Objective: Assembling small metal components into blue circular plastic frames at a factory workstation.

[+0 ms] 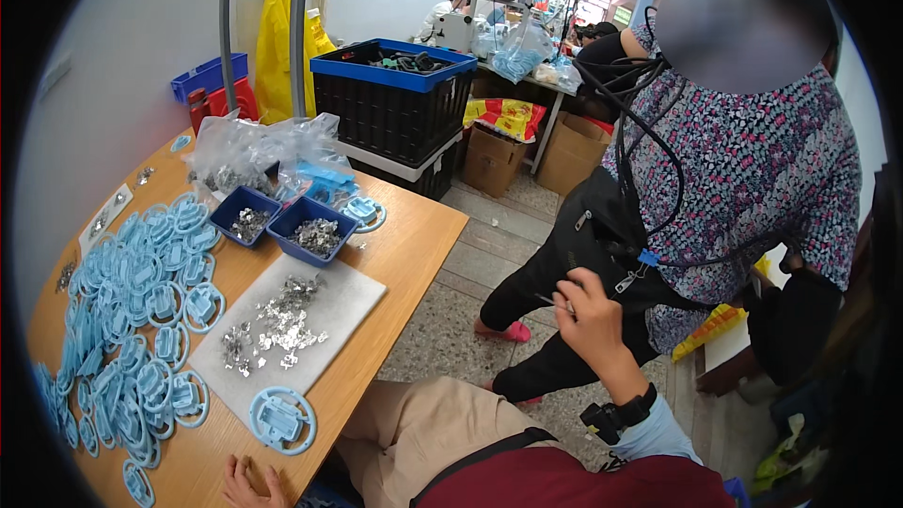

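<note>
My right hand (591,318) is raised off the table to the right, fingers pinched on a small thin dark piece (546,299), close to the black apron (602,226) of a person standing in front of me. My left hand (248,486) rests at the near edge of the wooden table (404,245), fingers spread and holding nothing, just below a round light-blue plastic part (282,420). A grey board (353,296) beside it carries several small metal clips (277,325). A wrist band with a black device (616,416) sits on my right forearm.
Many blue plastic rings (141,301) cover the table's left side. Two small blue bins (282,221) hold metal bits, with clear bags (254,155) behind. A black crate with a blue rim (390,99), cardboard boxes (527,155) and more workers stand farther back. The floor is tiled (461,292).
</note>
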Action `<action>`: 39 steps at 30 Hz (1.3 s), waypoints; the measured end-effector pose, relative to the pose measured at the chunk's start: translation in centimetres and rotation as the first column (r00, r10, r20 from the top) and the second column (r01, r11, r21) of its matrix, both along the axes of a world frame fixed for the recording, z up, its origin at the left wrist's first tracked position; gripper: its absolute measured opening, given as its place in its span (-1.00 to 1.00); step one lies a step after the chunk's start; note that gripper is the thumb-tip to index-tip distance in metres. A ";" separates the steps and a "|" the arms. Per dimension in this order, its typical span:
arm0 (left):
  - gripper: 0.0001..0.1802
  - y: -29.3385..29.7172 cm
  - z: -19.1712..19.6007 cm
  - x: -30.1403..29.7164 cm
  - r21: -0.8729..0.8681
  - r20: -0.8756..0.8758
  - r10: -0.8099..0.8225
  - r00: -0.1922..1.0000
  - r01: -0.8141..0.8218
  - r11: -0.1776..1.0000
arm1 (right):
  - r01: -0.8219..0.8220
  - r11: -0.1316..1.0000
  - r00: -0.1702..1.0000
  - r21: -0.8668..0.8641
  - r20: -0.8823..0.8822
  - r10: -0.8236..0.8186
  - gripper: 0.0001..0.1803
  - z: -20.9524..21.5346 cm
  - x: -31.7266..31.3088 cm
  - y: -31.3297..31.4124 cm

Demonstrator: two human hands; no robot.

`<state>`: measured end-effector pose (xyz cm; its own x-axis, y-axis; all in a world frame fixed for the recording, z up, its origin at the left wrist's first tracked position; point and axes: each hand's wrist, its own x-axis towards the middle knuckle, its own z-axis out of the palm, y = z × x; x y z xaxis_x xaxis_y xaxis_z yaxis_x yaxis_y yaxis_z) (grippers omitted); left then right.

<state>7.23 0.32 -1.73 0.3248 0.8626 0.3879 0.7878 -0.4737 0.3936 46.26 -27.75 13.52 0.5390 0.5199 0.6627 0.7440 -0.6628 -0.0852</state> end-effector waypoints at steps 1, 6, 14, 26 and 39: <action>-0.50 0.0 0.0 -0.2 0.001 -0.005 0.003 1.000 -0.003 1.000 | 0.000 1.000 1.000 0.004 0.002 0.000 -0.80 0.4 -0.2 -0.3; -0.50 -0.1 0.0 -0.2 0.019 -0.007 -0.001 1.000 0.002 1.000 | 0.299 0.954 0.954 -0.028 0.021 -0.299 -0.67 0.5 -0.6 -2.4; -0.53 -0.3 0.0 -0.2 0.017 -0.022 0.003 1.000 -0.003 1.000 | 0.287 0.956 0.957 -0.060 0.056 -0.283 -0.71 -0.4 0.5 -2.7; -0.60 1.0 -2.7 -1.2 -0.062 0.264 -0.080 0.961 0.099 0.993 | 0.086 0.988 0.995 0.125 -0.053 -0.080 -0.77 0.7 -1.4 -1.6; -0.58 -0.8 0.6 -1.0 0.298 -0.036 -0.117 0.992 0.122 0.947 | -0.039 0.982 0.999 0.185 0.018 0.037 -0.90 -0.6 -2.4 -1.6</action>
<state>6.27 -0.49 -1.13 0.4277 0.6621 0.6154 0.7236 -0.6588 0.2059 43.83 -29.35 12.92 0.5112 0.4071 0.7570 0.7703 -0.6076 -0.1934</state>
